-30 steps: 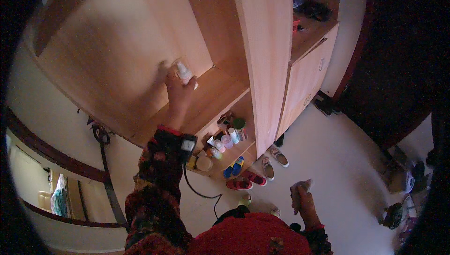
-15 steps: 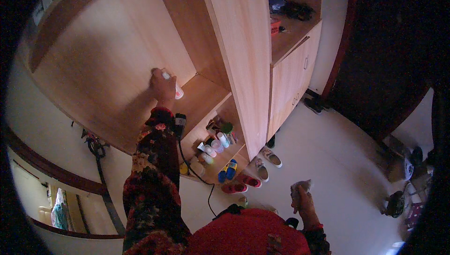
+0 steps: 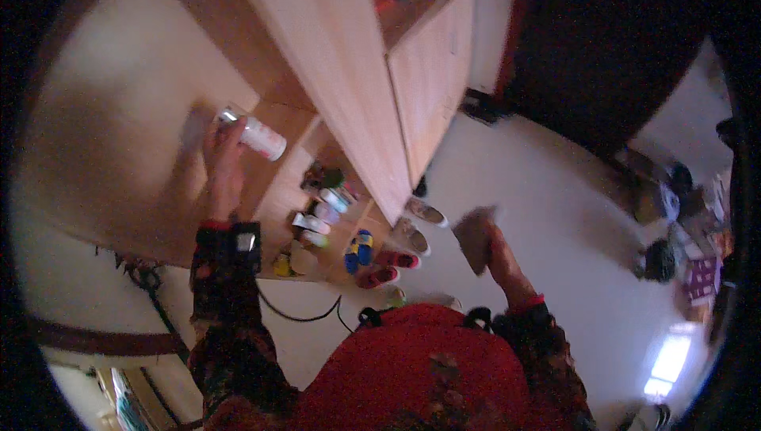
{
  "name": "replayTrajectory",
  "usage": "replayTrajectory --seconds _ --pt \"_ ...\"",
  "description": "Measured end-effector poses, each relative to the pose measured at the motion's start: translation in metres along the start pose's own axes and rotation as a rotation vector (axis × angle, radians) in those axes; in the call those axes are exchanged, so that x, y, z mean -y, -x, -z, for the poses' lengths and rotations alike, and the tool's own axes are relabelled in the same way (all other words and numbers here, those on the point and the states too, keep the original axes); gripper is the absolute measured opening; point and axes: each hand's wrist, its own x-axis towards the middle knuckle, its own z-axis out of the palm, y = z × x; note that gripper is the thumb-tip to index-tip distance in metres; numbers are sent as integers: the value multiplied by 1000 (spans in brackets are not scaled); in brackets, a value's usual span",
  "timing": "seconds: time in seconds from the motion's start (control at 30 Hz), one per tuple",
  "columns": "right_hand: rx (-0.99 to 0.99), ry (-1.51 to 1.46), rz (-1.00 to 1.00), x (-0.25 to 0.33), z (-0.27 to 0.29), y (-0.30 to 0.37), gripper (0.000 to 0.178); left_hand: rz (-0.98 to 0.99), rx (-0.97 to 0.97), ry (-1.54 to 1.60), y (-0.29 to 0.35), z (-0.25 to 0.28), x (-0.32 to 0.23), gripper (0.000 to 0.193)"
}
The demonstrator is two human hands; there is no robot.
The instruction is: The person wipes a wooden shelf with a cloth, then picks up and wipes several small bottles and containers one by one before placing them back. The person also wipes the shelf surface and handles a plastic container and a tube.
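My left hand (image 3: 224, 163) is closed around one end of a white cylindrical bottle (image 3: 264, 139) with pinkish-red markings. The bottle is tilted, in front of the wooden cabinet's inner back panel (image 3: 103, 98). Over the floor to the right, my right hand (image 3: 507, 266) grips a folded greyish-brown cloth (image 3: 474, 239), which hangs off its fingers and is blurred. A dark box-like device (image 3: 247, 242) with a black cable (image 3: 305, 318) sits at my left forearm.
Below the cabinet's upper compartment, a shelf holds several small bottles (image 3: 325, 211). Blue-and-yellow shoes (image 3: 358, 250) and red shoes (image 3: 388, 268) stand lower down. A wooden partition (image 3: 333, 66) rises right of the compartment. Boxes and a purple patterned carton (image 3: 703, 280) lie at the far right.
My left hand has drawn the bottle away from the compartment's back panel. The right hand has lifted forward with the cloth, which now spreads out more. The whole view has shifted.
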Motion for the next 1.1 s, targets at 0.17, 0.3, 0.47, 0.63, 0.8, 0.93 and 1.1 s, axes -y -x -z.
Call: replayTrajectory --seconds 0.17,0.3,0.47,0.63,0.8,0.93,1.1 --pt "180 -222 -51 82 -37 -12 56 144 176 89 73 -76 12 39" --pt "71 -43 -60 102 -48 -4 54 386 661 87 126 -124 7 54" --pt "49 194 -20 129 -69 12 53 504 1026 218 157 -160 16 59" --pt "79 -64 234 150 -81 32 52 504 1014 151 165 -175 1 54" --pt "23 102 165 148 -54 45 66 381 1073 97 158 -170 0 52" --pt "-19 131 191 135 -54 59 59 455 1144 141 150 -168 7 50" --pt "-248 112 167 108 -66 79 46 436 1192 140 143 -160 15 51"
